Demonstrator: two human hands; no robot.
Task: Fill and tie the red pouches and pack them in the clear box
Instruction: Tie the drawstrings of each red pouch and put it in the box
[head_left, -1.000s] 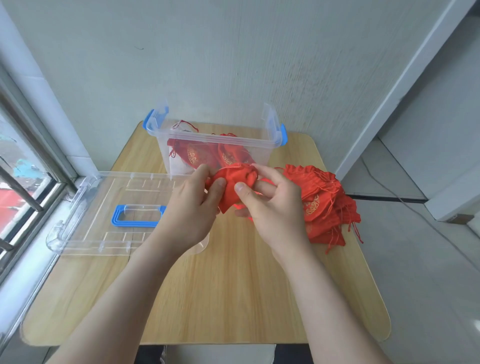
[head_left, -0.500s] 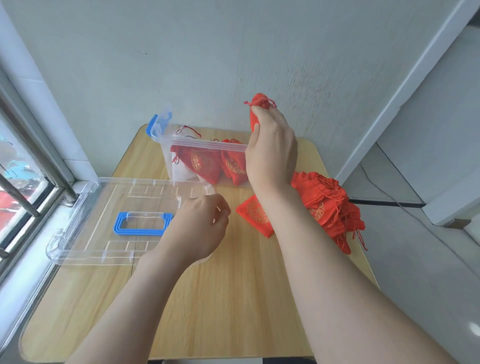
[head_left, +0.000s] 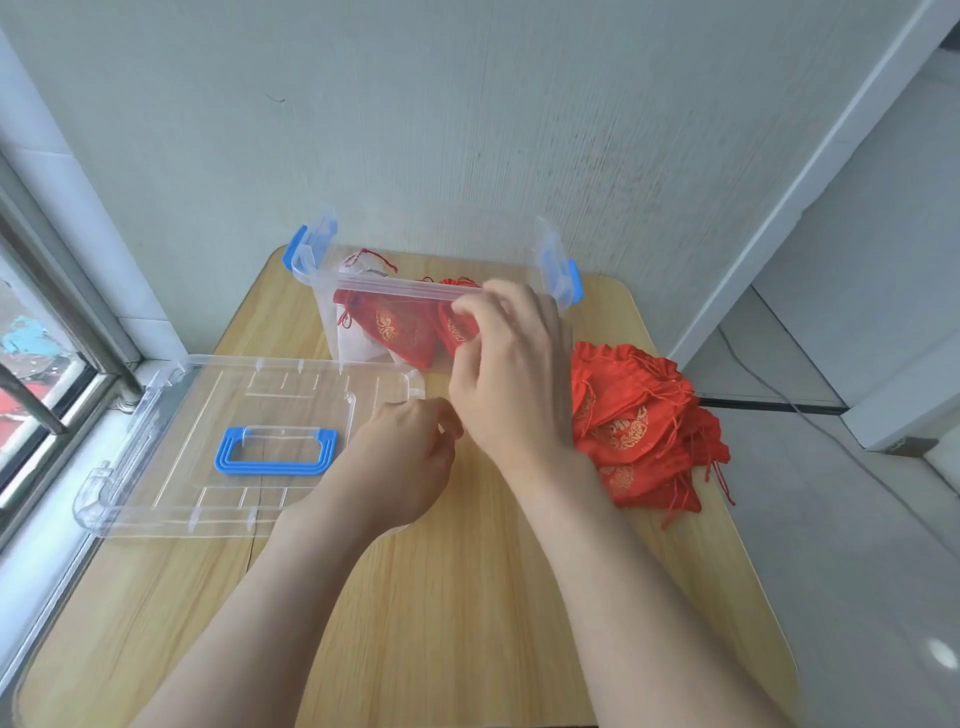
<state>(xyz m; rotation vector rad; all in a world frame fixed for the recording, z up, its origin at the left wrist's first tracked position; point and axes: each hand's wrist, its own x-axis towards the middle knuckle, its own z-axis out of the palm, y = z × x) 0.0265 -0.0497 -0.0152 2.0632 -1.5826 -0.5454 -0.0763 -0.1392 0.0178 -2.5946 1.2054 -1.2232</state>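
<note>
Filled pouches (head_left: 405, 327) sit in the box (head_left: 415, 288) at 12 o'clock on the tabletop (head_left: 467, 597); the flat pile (head_left: 634, 421) is at 3 o'clock, the lid (head_left: 208, 415) at 9. Your right hand (head_left: 511, 374) is at the box's near rim, grip loose, nothing visible in it. Left hand (head_left: 400, 457) is curled by the lid corner; can't tell if it holds anything. Likely next is another pouch; lift only the top one, since the cords look tangle-prone; spread the mouth wide before filling; pull both cords evenly.
</note>
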